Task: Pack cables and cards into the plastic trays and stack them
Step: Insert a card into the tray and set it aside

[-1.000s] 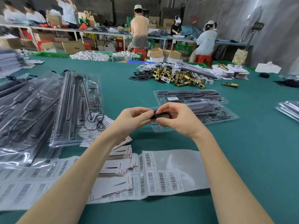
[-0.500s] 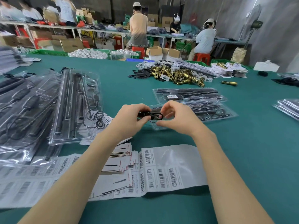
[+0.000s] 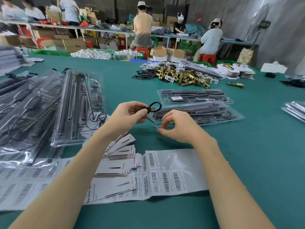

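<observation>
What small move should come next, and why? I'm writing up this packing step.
Probably lower the looped black USB cable into the clear plastic tray just beyond it. The left hand pinches the cable above the green table, the tray lies right behind, and the right hand hovers at the tray's near edge, seemingly holding nothing.

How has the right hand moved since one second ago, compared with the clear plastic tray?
Yes. The right hand left the black looped cable, dropping nearer, to the clear plastic tray's near corner.

Two bare forearms, no sleeves; left grip (image 3: 127,115), right grip (image 3: 179,128) ungloved.
</observation>
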